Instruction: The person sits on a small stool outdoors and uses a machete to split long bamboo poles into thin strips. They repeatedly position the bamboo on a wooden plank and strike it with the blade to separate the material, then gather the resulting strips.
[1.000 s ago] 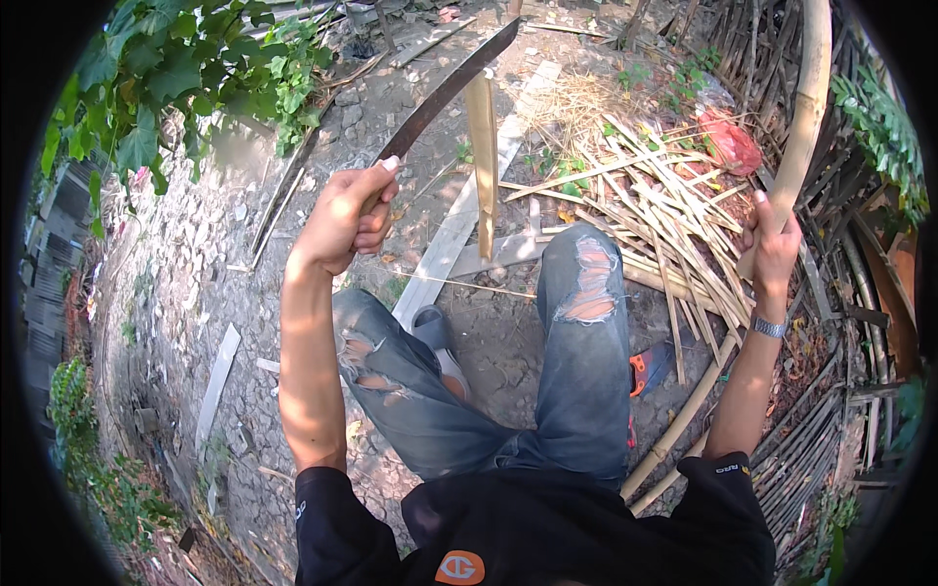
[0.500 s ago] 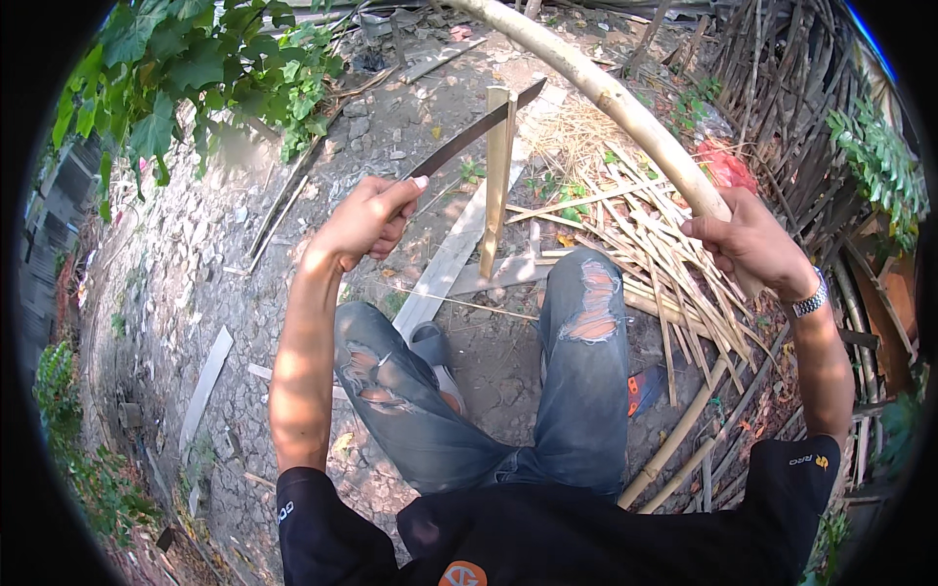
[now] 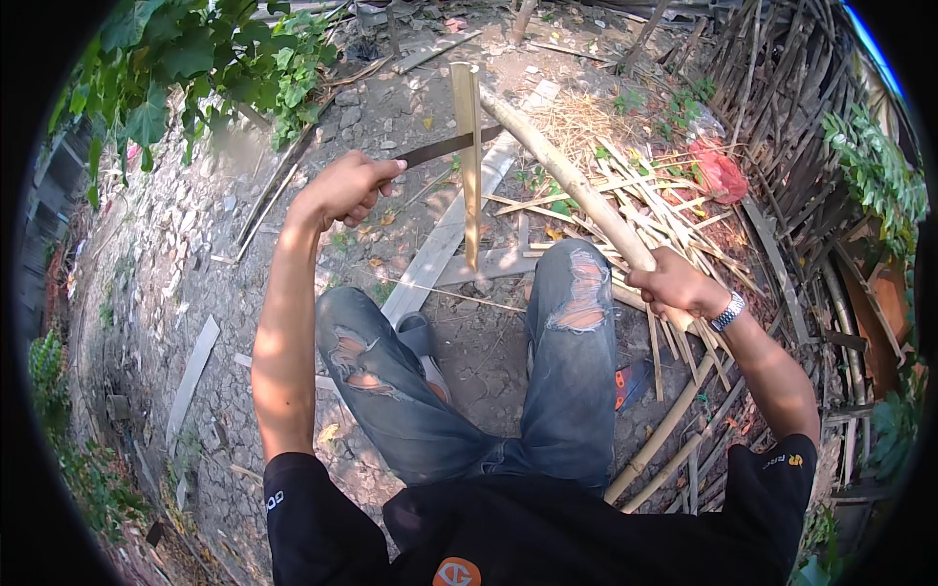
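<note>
My left hand is closed around the handle of a machete, whose dark blade points right. The blade lies across an upright piece of split bamboo, partway down its length; its lower end rests near a grey board between my feet. In my right hand, closed around it, is a thick pale wooden stick that slants up and to the left. Its far end lies by the tip of the blade; whether they touch I cannot tell.
Thin bamboo strips lie heaped at the right, near a red plastic bag. Long poles lie beside my right leg, close to an orange-and-blue object. Stacked branches stand far right. Leafy plants hang at upper left.
The stick has swung down and left, from above the blade to beside its tip. The blade sits lower on the bamboo, which now stands more upright. My right hand has come down and inward.
</note>
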